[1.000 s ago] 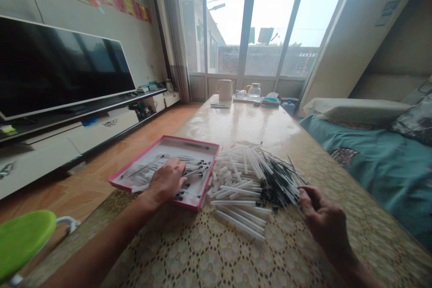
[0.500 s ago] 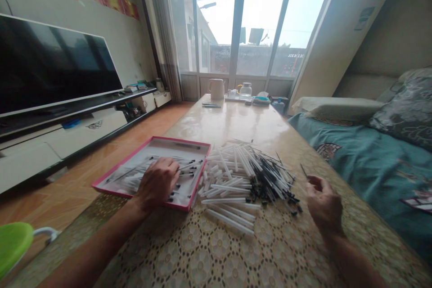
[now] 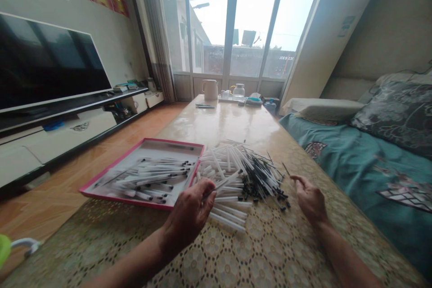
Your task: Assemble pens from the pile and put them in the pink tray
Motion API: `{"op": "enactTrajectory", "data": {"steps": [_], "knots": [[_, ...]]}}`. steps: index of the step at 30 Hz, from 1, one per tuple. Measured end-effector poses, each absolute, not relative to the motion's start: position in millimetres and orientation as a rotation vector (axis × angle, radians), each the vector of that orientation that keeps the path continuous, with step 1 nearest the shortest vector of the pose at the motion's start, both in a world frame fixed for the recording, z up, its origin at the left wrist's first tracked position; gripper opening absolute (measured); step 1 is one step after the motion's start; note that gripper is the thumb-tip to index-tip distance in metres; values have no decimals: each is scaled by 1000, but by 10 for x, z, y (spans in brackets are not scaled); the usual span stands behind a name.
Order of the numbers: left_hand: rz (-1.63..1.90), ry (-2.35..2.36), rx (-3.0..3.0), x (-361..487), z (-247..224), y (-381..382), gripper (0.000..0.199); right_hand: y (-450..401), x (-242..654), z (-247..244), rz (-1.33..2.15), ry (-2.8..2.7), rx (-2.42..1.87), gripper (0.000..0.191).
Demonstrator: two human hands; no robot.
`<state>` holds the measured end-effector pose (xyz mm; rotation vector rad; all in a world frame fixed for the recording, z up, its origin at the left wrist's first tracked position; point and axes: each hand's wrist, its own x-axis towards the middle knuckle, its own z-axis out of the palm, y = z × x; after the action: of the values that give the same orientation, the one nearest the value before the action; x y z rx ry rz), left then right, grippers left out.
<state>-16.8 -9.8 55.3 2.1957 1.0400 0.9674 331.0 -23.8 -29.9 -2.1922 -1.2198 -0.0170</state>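
Note:
My left hand (image 3: 195,204) pinches a translucent tube (image 3: 227,182) with a dark tip, above the table beside the tray's right edge. Between the thumb and fingers of my right hand (image 3: 308,193) is a thin dark rod (image 3: 285,169), pointing up and left. A pink-rimmed tray (image 3: 118,165) at the left holds several white tubes with black ends (image 3: 158,175). Loose white tubes (image 3: 227,217) lie in a pile between my hands. Next to them, on the right, are many thin dark rods with black caps (image 3: 263,173).
The long table (image 3: 232,261) has a patterned cover. At its far end stand a beige pitcher (image 3: 210,89), a glass jar (image 3: 239,91) and a tissue pack (image 3: 253,100). A sofa (image 3: 340,162) runs along the right; a green stool (image 3: 4,249) shows at lower left.
My left hand has moved right, out of the tray, and now shows a tube in its fingers. My right hand still holds the dark rod. The whole view has shifted a little.

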Motion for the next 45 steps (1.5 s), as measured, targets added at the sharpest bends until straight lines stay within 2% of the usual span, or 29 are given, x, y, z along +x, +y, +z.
{"op": "enactTrajectory", "data": {"steps": [4,9,18,24,28,31,32,35,38,40,45], "knots": [[900,984,2111,-40,451,-293,12,-204,3316,-302,-47,-1120,-2265,46],[815,959,2140,27,337,-407,12,-153,3282,-297,8,-1176,-2281,40],[860,927,2124,-25,139,-333,15,7,3397,-233,262,-1330,-1935,35],[893,952,2150,-51,138,-325,11,-20,3468,-234,161,-1190,-1835,34],[901,949,2201,-47,142,-305,14,-209,3209,-62,17,-1193,-1789,32],[879,927,2279,-48,121,-296,17,-440,2747,115,48,-1456,-1668,25],[871,920,2304,-48,108,-294,18,-516,2570,163,71,-1742,-1546,23],[864,872,2352,-42,64,-288,18,-674,2114,230,-79,-2191,-1323,20],[878,814,2366,-44,35,-265,17,-694,1920,187,-253,-2304,-1318,12],[891,833,2378,-59,35,-236,15,-661,1934,125,-295,-2308,-1326,15],[924,941,2503,-101,72,-171,11,-620,2093,33,-131,-2256,-1328,23]]}}
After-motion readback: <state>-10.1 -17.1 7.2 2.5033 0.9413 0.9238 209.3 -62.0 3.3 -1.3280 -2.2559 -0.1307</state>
